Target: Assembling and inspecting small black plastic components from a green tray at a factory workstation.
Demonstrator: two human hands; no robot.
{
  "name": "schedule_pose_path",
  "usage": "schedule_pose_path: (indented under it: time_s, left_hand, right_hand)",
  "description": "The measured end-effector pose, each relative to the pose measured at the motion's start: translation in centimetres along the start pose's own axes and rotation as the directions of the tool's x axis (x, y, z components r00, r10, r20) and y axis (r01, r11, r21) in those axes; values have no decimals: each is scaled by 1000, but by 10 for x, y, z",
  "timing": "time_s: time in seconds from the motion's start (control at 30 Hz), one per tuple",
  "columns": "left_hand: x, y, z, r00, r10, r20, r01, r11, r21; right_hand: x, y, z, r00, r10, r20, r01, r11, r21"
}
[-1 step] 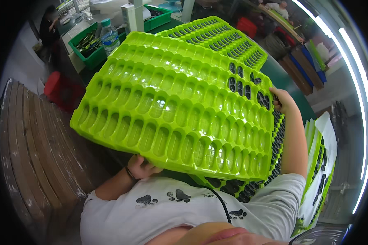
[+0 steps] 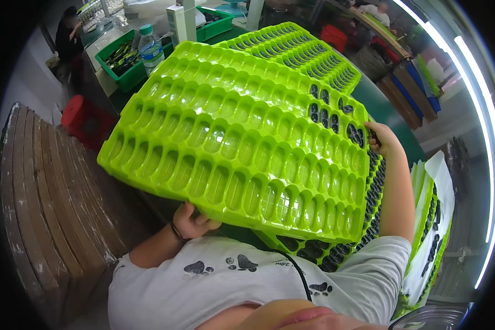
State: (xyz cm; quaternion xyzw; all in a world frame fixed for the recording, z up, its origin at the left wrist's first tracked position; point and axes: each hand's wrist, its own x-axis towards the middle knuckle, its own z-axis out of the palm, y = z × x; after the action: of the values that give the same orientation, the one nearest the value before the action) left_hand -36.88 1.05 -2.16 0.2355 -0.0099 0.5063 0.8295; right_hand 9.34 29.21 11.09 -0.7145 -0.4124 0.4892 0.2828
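Fluorescent tubes (image 2: 432,34) light a workroom with a green-topped table (image 2: 390,113). Nearest the camera, the person in a printed white T-shirt (image 2: 225,291) has a lime-green moulded tray (image 2: 231,132) in front of the chest, tilted above other trays. Most of its oval cells are bare; dark oval pieces (image 2: 314,113) sit in a few at its far right corner. The left hand (image 2: 195,220), half curled, meets the near edge from below; the tray hides part of the fingers, so how firmly it grips cannot be told. The right hand (image 2: 385,138) is closed around the right edge, fingers bent.

Just beneath lies another green tray (image 2: 267,240), loaded with dark pieces. To the right leans a stack of filled green trays (image 2: 418,190) with a white sheet (image 2: 437,176) over part of it. Behind the tilted one, a further green tray (image 2: 342,56) carries rows of dark pieces. Beyond on the left stand a clear capped bottle (image 2: 150,50), a dark-green bin (image 2: 127,82) of dark and yellowish slivers, and a second green bin (image 2: 223,25) with dark contents.
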Motion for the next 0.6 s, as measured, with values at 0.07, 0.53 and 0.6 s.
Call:
schedule_pose_path:
  time_s: [0.07,0.53,0.6]
  left_hand:
    - [12,3,16,987,81,-137,-71,994,77]
    - [83,64,70,729,518,-446,-110,733,672]
    - [100,49,106,660,632,-406,-252,695,673]
  right_hand:
    - [-19,15,-9,998,25,-60,-21,998,54]
    - [-107,140,-2,982,17,-186,39,955,295]
    - [-104,154,10,978,11,-209,51,956,289]
